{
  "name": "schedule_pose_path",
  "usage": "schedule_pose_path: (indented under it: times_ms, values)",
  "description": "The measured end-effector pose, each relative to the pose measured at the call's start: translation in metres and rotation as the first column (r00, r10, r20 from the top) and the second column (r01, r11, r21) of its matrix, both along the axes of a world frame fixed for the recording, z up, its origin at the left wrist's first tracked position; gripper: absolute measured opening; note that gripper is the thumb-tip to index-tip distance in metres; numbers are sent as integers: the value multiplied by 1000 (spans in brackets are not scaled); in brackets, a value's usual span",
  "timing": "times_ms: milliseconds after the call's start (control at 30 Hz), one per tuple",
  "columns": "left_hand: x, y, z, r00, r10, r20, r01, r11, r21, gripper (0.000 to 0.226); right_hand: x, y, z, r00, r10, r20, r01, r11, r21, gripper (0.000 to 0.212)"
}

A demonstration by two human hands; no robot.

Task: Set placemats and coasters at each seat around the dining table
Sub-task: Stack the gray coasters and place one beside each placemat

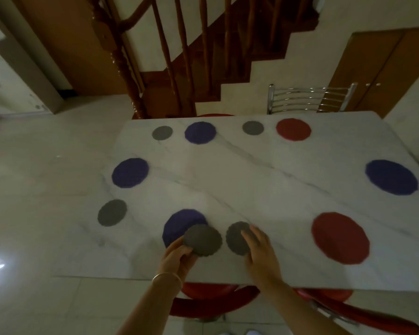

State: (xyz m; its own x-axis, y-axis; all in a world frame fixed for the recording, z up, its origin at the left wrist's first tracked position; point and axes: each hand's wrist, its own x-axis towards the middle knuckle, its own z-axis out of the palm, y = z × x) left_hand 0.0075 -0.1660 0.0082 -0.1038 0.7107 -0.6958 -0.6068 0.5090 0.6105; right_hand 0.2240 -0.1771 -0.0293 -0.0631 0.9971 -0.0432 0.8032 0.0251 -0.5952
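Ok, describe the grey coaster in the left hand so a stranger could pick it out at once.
Start at the white marble table and go to its near edge, where two hands work. The left hand pinches a grey coaster that overlaps the near purple placemat. The other grey coaster, under the right hand, lies flat on bare marble.

Table top (252, 170): white marble-look slab with grey veins, smooth, faint sheen. Round placemats, e.g. near red one (340, 238): matt, fuzzy, felt-like cloth. Grey coasters, e.g. held one (203, 240): matt, rough, scalloped edge. Far chair back (310, 97): shiny chromed metal. Stair balusters (184, 52): glossy varnished wood. Floor tiles (46, 170): polished, reflective.
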Motion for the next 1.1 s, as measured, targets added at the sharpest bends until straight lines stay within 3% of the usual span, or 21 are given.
schedule_pose_path:
  times_ms: [100,233,333,500,600,700,867,1100]
  values:
    - [32,14,7,994,-101,48,100,995,24,31,13,9,35,980,-64,-187,86,990,111,46]
    - [103,38,29,967,-210,140,199,976,89,39,56,24,71,992,74,-99,-60,989,132,54]
    - [160,54,51,940,-288,182,256,950,179,43,104,32,88,995,26,-97,-18,996,85,57]
    - [251,73,81,889,-435,142,384,878,287,40,195,39,110,927,-100,-362,152,981,119,51]
    - [302,79,85,878,-456,145,388,857,340,38,251,49,115,887,-81,-454,152,981,121,50]
    - [358,75,79,895,-414,167,338,873,352,41,310,58,113,865,-79,-496,128,990,66,43]
    - [439,54,62,948,-293,123,262,941,216,39,397,49,97,922,29,-386,25,991,132,21]
    - [475,25,46,981,-82,178,62,991,119,33,485,36,80,975,-123,-184,174,940,292,31]
